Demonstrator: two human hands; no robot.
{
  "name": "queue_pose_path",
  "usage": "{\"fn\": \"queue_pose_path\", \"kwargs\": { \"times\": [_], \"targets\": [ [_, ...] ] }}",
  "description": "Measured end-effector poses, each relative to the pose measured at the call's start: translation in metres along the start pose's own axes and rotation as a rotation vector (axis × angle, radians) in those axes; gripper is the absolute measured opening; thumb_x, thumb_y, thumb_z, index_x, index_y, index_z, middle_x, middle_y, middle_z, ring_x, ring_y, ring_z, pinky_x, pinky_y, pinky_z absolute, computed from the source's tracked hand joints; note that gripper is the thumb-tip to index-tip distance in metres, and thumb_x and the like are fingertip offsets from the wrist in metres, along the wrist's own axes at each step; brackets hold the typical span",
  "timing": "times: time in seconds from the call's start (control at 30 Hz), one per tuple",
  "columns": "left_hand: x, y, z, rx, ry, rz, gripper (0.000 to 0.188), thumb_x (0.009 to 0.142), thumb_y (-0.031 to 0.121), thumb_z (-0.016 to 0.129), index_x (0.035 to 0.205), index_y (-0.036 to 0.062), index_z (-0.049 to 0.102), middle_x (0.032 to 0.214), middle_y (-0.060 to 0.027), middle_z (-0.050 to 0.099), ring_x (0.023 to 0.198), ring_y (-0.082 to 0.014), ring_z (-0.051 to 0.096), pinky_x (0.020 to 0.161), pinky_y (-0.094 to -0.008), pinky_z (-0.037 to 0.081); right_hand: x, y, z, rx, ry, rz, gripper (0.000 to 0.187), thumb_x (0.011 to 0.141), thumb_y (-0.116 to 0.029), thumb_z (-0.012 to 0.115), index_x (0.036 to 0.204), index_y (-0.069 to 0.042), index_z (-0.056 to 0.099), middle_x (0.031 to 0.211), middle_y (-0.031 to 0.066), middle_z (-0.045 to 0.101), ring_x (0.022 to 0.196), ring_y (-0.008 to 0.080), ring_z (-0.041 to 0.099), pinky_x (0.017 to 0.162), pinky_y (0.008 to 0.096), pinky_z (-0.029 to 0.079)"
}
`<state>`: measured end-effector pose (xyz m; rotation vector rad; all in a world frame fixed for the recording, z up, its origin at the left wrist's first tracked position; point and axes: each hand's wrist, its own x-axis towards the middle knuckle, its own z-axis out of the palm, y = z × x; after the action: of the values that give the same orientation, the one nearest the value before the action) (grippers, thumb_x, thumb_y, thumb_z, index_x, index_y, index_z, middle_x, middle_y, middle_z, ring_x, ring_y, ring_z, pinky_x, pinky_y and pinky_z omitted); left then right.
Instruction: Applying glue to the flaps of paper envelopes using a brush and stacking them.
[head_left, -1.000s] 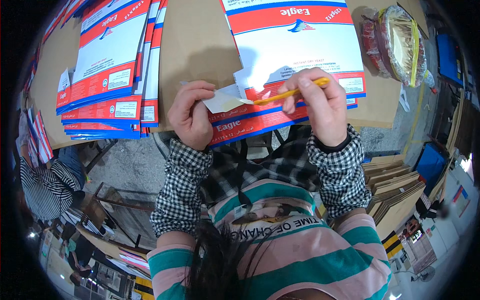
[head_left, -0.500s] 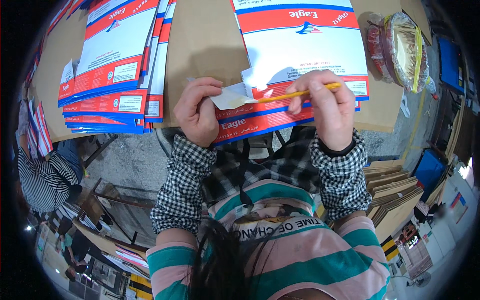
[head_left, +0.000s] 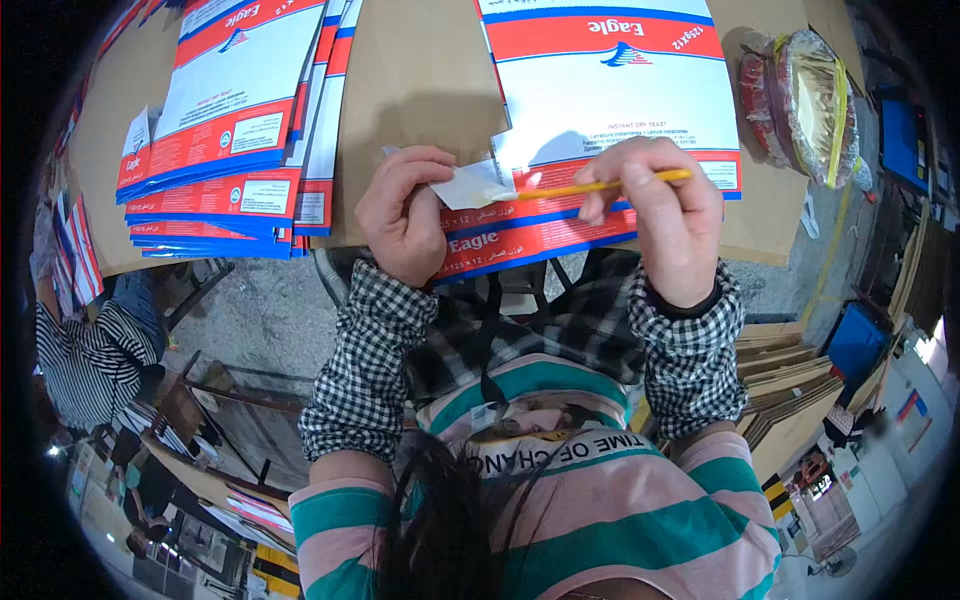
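My left hand (head_left: 405, 215) pinches a small white flap (head_left: 468, 188) at the near left corner of a printed red, white and blue carton sheet (head_left: 560, 90). The flap is lifted and shows its plain inner side. Between the thumb and fingers of my right hand (head_left: 665, 220) is a thin paintbrush (head_left: 570, 189) with a yellow handle. Its pale tip touches the flap, close to my left fingers. More printed sheets lie under the top one, their red and blue edges showing near me.
Overlapping printed carton sheets (head_left: 235, 110) are piled on the table (head_left: 400, 60) to the left. A plastic-lined tub (head_left: 815, 110) with cream-coloured contents stands at the far right. Flat brown cardboard (head_left: 790, 390) leans below on the right. Another person (head_left: 95, 350) works at the left.
The brush tip has shifted slightly left along the flap. Both hands keep their grips, and the whole view has moved a little.
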<state>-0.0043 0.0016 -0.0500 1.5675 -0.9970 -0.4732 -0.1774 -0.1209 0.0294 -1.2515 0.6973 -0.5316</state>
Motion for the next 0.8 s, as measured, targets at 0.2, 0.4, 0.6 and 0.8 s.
{"fn": "queue_pose_path", "kwargs": {
  "times": [0.2, 0.4, 0.6, 0.8],
  "targets": [
    [-0.0001, -0.0001, 0.0001, -0.014, 0.008, -0.012, 0.018, 0.072, -0.011, 0.042, 0.078, -0.0031, 0.058, 0.087, -0.014, 0.062, 0.081, -0.022, 0.06, 0.075, -0.0294, 0.047, 0.0, -0.0037, 0.0022, -0.004, -0.01, -0.048, 0.012, 0.09, -0.007, 0.046, 0.091, 0.002, 0.054, 0.084, 0.007, 0.06, 0.07, 0.0089, 0.055, 0.066, 0.022, 0.046],
    [0.0005, 0.0011, -0.0002, 0.006, 0.012, 0.01, 0.017, 0.073, -0.011, 0.043, 0.078, -0.003, 0.058, 0.087, -0.0136, 0.062, 0.08, -0.0214, 0.06, 0.074, -0.0287, 0.047, 0.002, -0.0069, 0.0058, -0.082, -0.107, 0.023, 0.012, 0.09, -0.007, 0.045, 0.089, 0.002, 0.053, 0.085, 0.0078, 0.06, 0.072, 0.0094, 0.055, 0.067, 0.0231, 0.046],
    [-0.0001, 0.001, -0.0001, -0.007, 0.019, 0.009, 0.017, 0.073, -0.011, 0.043, 0.078, -0.003, 0.058, 0.086, -0.0136, 0.062, 0.079, -0.0211, 0.06, 0.073, -0.0288, 0.047, 0.0027, -0.0093, 0.0103, -0.097, -0.104, 0.0, 0.011, 0.09, -0.006, 0.046, 0.089, 0.002, 0.054, 0.086, 0.0077, 0.06, 0.071, 0.0088, 0.055, 0.066, 0.0216, 0.046],
    [-0.0008, -0.0002, -0.0009, -0.003, 0.024, 0.011, 0.017, 0.073, -0.01, 0.043, 0.078, -0.0029, 0.058, 0.086, -0.0135, 0.062, 0.079, -0.0214, 0.06, 0.073, -0.0291, 0.048, 0.0069, -0.0094, 0.0103, -0.056, 0.008, -0.074, 0.009, 0.088, -0.005, 0.048, 0.089, 0.002, 0.054, 0.082, 0.0061, 0.059, 0.069, 0.0086, 0.055, 0.064, 0.0203, 0.045]
  ]
}}
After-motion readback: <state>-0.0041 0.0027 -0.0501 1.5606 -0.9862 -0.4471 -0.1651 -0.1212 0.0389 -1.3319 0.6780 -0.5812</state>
